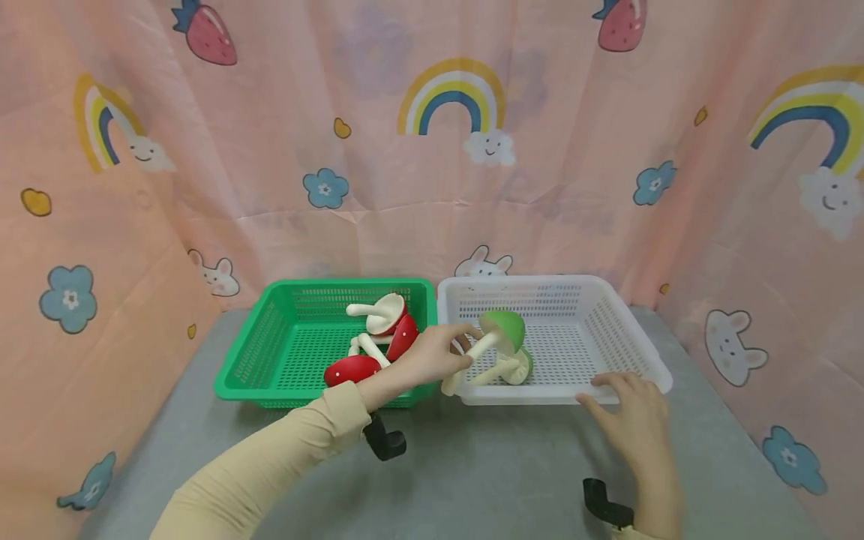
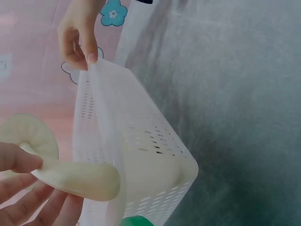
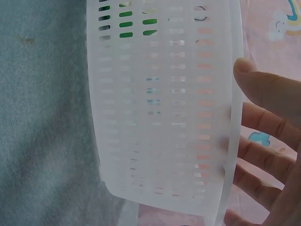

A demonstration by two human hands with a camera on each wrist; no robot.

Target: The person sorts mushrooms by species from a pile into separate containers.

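My left hand [image 1: 432,354] pinches the pale stem of a toy mushroom with a green cap [image 1: 508,330], over the near left part of the white basket [image 1: 631,334]. In the left wrist view the thumb lies on top of that mushroom stem [image 2: 87,180], with fingers beneath. A second green-capped mushroom [image 1: 520,366] lies inside the white basket, just below the held one. My right hand [image 1: 634,420] grips the basket's rim near its front right corner; the right wrist view has the thumb on the rim [image 3: 236,117] and the fingers over its inner side.
A green basket [image 1: 259,341] stands on the left, right beside the white one. Several red-capped toy mushrooms [image 1: 352,369] lie in its right part, under and behind my left forearm. Both baskets sit on a grey table [image 1: 472,472], with a patterned pink curtain [image 1: 405,232] behind.
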